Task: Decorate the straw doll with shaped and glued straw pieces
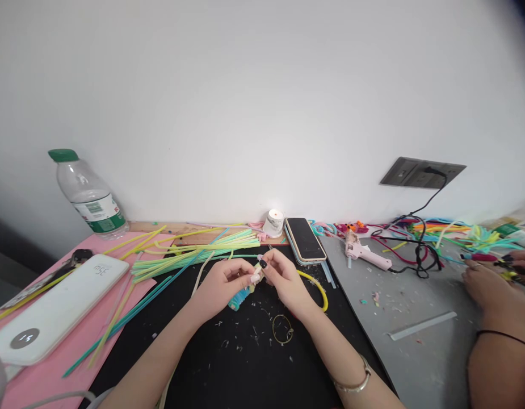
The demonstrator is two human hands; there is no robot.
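Over the middle of the black mat (228,363), my left hand (226,281) and my right hand (285,281) meet at the fingertips. Both are closed in a pinch on a small pipe-cleaner figure (240,297), with a blue coiled part below and pale yellow above. My fingers cover much of it, so its full shape is hidden. A curved yellow pipe cleaner (320,289) shows behind my right wrist. Below my hands lies a thin loop (282,329) among bits of fluff. A bunch of pale green and yellow pipe cleaners (198,255) spreads to the left.
A bottle (96,204) and a white power bank (66,309) stand at left. Along the wall are a white cup (273,223), a phone (305,240) and a pink glue gun (366,253) near a black cord (420,250). Another person's hand (494,284) works at right.
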